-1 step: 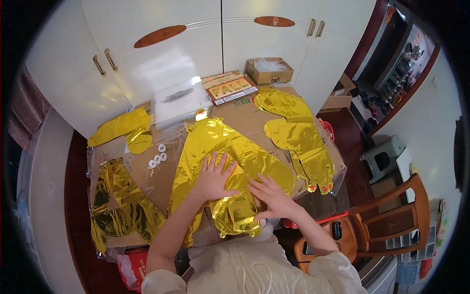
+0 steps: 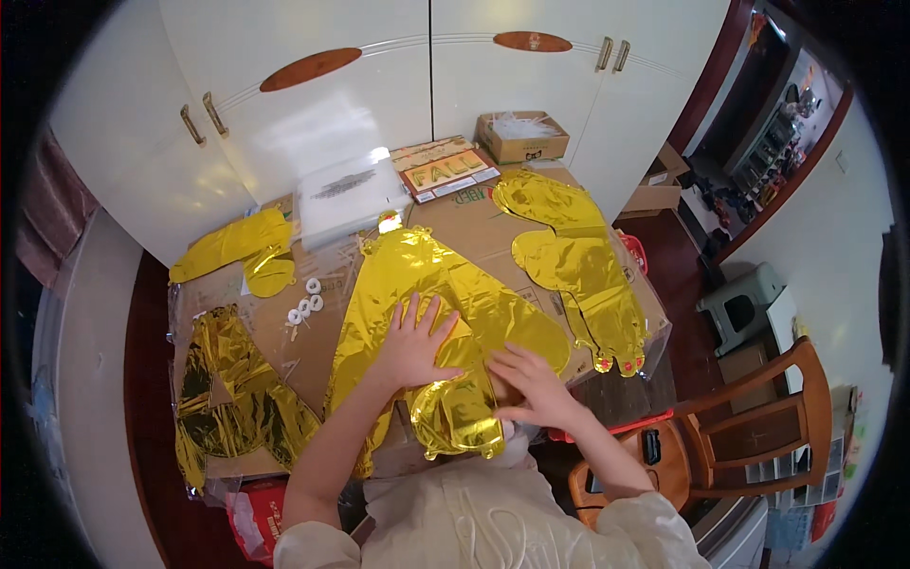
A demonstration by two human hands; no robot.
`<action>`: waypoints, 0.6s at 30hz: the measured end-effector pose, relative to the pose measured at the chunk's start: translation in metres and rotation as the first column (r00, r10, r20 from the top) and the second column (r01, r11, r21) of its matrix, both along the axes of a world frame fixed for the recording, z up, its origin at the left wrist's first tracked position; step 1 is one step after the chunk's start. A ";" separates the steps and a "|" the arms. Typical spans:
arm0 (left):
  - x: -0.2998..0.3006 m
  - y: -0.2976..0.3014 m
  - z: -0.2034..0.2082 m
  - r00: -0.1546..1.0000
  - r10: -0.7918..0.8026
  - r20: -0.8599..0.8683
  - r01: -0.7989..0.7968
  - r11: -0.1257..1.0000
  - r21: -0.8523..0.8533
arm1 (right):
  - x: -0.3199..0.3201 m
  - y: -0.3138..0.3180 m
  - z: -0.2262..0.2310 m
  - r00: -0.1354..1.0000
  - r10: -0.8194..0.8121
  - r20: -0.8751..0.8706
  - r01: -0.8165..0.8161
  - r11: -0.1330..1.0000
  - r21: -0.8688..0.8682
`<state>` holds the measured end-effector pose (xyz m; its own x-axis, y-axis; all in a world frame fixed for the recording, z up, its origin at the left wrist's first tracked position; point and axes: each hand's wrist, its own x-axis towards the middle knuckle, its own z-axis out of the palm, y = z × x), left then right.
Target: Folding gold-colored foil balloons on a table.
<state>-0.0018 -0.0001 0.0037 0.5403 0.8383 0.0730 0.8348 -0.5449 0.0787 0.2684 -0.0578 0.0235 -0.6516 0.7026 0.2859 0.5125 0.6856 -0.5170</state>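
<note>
A large flat gold foil balloon (image 2: 412, 275) lies uninflated in front of me, part of it folded over toward my body. My left hand (image 2: 417, 351) rests flat on the folded part with fingers spread. Just right of it, my right hand (image 2: 536, 384) lies low over the foil near the fold's right edge, fingers stretched and thumb apart, gripping nothing. Whether its palm presses the foil cannot be seen. More flat gold foil balloons lie around: one (image 2: 573, 251) on the right, a crumpled one (image 2: 237, 394) on the near left and a folded one (image 2: 232, 251) on the far left.
Small white ribbon rolls (image 2: 303, 311) sit left of the middle balloon. A stack of clear plastic sleeves (image 2: 346, 199), a printed flat package (image 2: 444, 169) and an open carton of white pieces (image 2: 521, 137) line the back. A wooden chair (image 2: 749, 417) stands right.
My right hand has shifted slightly to the right and toward me over the foil. My left hand and the balloons look the same.
</note>
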 end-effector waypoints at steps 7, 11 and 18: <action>-0.001 0.003 -0.003 1.000 0.014 -0.012 -0.014 1.000 0.003 | -0.006 -0.010 0.002 0.990 -0.087 0.110 0.070 0.986 0.149; -0.002 0.004 -0.002 1.000 0.012 -0.001 -0.012 1.000 -0.005 | -0.020 0.034 -0.001 0.990 -0.104 0.095 0.089 0.985 0.145; -0.002 0.007 -0.003 1.000 0.013 -0.008 -0.013 0.999 -0.041 | -0.089 0.180 0.007 0.988 -0.145 -0.044 0.137 0.980 -0.143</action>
<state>-0.0034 0.0071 0.0006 0.5299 0.8474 0.0345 0.8424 -0.5306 0.0941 0.1798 0.1221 0.0304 -0.5293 0.8217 0.2113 0.5677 0.5281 -0.6315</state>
